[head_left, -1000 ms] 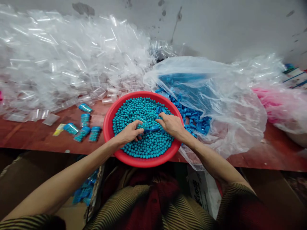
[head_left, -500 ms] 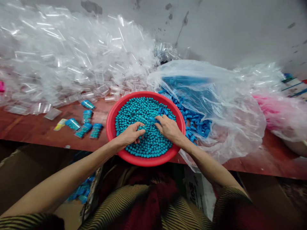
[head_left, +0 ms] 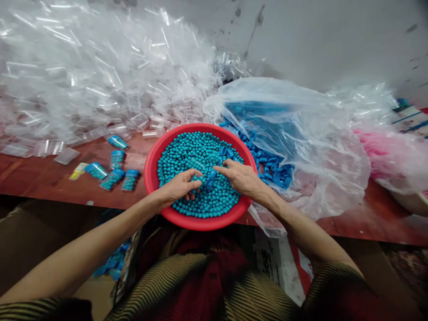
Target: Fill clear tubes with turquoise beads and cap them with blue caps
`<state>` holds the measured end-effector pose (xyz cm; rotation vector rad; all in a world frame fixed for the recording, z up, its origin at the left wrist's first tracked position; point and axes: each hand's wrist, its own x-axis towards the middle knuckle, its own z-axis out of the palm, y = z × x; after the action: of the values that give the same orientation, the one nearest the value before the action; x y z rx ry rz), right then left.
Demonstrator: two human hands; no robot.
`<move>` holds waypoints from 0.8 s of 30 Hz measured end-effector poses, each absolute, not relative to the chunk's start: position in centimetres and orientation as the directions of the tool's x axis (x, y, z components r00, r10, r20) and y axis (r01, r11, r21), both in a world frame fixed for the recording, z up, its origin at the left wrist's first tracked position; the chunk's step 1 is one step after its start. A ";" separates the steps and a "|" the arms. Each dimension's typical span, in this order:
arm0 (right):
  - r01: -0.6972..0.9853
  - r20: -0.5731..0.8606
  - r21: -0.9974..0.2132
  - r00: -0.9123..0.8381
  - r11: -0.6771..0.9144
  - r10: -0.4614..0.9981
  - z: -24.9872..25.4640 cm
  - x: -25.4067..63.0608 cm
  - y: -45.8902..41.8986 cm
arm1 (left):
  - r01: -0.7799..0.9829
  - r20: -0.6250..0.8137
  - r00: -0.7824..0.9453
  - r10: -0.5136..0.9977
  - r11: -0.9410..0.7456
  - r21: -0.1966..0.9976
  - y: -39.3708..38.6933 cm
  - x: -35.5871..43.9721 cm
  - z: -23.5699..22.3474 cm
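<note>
A red basin [head_left: 150, 167] holds a bed of round turquoise beads [head_left: 203, 207]. Over the beads, my left hand [head_left: 182, 187] has its fingers curled round a small clear plastic container [head_left: 195, 166], partly hidden, with beads in it. My right hand [head_left: 239, 176] reaches in from the other side, its fingertips closed at a blue cap [head_left: 210, 178] beside the container's end. Whether the cap touches the container is hard to make out. A few loose blue caps [head_left: 226, 152] lie on the beads behind my right hand.
Several filled containers with blue caps [head_left: 113, 178] lie left of the basin on the red table [head_left: 26, 176]. Behind them rises a big heap of clear empty containers [head_left: 100, 80]. To the right, a clear plastic bag [head_left: 321, 165] spills blue caps [head_left: 272, 171]; pink pieces [head_left: 377, 147] lie beyond.
The blue cap has shifted slightly down and left, nearer my left hand, with the right fingertips at it. My left hand stays nearly in place. The whole view has shifted a little.
</note>
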<state>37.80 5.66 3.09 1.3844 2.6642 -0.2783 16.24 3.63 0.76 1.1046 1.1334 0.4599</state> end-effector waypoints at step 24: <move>0.736 -0.126 -0.470 -0.602 0.487 0.789 0.9 36.8 4.1 | 0.202 -0.440 0.399 0.804 0.391 0.898 3.5 16.3 0.6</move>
<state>36.83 4.13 0.93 1.4409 2.7990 -0.7992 16.25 3.53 0.64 1.1363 1.1268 0.5089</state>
